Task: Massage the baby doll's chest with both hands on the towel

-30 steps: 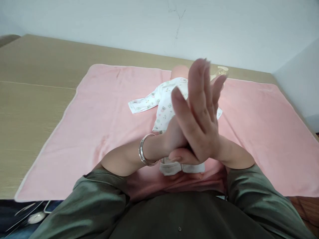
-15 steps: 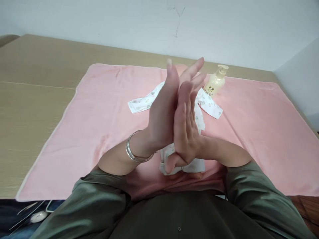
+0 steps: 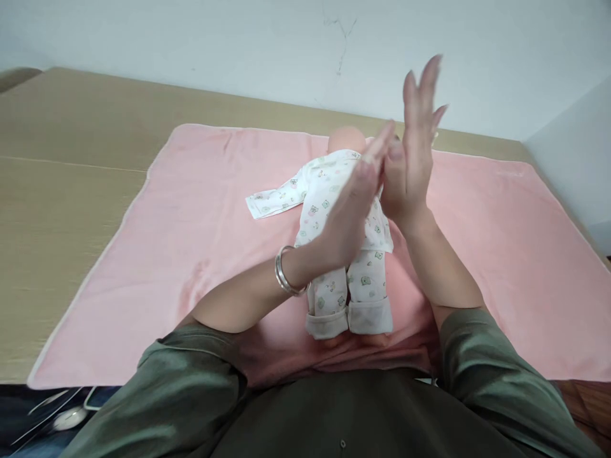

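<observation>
My left hand (image 3: 351, 207), with silver bangles (image 3: 282, 270) at the wrist, is stretched out and slants up to the right. Its fingers meet the palm side of my right hand (image 3: 414, 149), which stands upright with fingers extended. Both are raised above a baby doll (image 3: 347, 138) and hold nothing; motion blurs them a little. The doll lies on its back in a white printed top (image 3: 317, 203) and matching trousers (image 3: 366, 280) with turned-up cuffs. My hands cover its right-side sleeve and part of its chest. Its feet show below the cuffs.
A pink blanket (image 3: 214, 242) lies under the doll on a wooden table (image 3: 71, 191). A pale wall (image 3: 238, 51) rises behind. The lotion bottle at the back right is almost wholly behind my right hand. At lower left, below the table edge, is a white rounded object (image 3: 70, 418).
My hands have rubbed against each other. The right one has moved up and away from me, while the left has tilted to the right. The doll's top and trousers show more; the pump bottle is now covered.
</observation>
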Demonstrator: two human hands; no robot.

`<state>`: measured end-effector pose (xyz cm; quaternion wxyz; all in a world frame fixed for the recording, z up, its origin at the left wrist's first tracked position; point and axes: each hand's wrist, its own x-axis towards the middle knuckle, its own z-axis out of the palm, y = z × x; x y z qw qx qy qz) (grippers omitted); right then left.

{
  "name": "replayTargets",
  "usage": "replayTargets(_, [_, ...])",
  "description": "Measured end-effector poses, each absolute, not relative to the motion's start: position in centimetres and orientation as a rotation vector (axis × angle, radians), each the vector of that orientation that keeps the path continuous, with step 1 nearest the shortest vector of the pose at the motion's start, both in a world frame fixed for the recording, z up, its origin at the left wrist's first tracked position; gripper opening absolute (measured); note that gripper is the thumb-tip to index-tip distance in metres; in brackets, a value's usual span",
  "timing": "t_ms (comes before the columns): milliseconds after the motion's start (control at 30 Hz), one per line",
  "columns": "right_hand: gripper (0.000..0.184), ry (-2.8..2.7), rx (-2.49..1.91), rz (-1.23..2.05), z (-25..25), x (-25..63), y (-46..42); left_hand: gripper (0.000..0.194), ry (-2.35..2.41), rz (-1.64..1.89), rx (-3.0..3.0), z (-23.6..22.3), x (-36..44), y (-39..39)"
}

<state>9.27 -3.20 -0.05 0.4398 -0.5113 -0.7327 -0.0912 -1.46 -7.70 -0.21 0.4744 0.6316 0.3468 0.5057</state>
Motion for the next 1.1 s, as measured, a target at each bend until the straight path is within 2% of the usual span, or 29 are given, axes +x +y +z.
replayTargets(67, [0.056, -1.864, -1.381, 0.116, -1.4, 9.8, -1.2, 0.046, 0.831, 1.41, 1.439, -1.5, -2.0, -4.9])
replayTargets(133, [0.053, -1.907, -1.44, 0.441, -2.6, 9.7, 0.2, 0.035, 1.091, 1.513, 1.381, -3.7, -2.5, -1.8])
replayTargets(200, [0.051, -2.022, -1.454, 0.529, -3.8, 9.1, 0.8, 0.029, 1.307, 1.496, 1.41, -6.3, -3.0, 1.0])
replayTargets(400, [0.056, -2.288, -1.461, 0.398, -6.2, 7.5, 1.4, 0.03, 1.481, 1.486, 1.578, -10.9, -3.9, 4.0])
replayTargets(600, [0.054, -2.288, -1.565, 0.302, -7.3, 9.0, 3.2, 0.038, 1.48, 1.41, 1.69, -11.2, -3.7, 3.7])
replayTargets(800, [0.056, -2.264, -1.71, 0.089, -7.2, 7.7, 1.1, 0.036, 1.536, 1.373, 1.779, -12.0, -3.9, 4.3])
replayTargets(933, [0.053, -2.282, -1.652, 0.144, -7.2, 8.0, 1.8, 0.04, 1.565, 1.288, 1.896, -11.9, -3.8, 4.2])
replayTargets(1100, [0.055, -2.153, -1.845, 0.092, -7.2, 8.7, 2.7, 0.043, 1.659, 1.236, 1.991, -11.6, -3.5, 3.9])
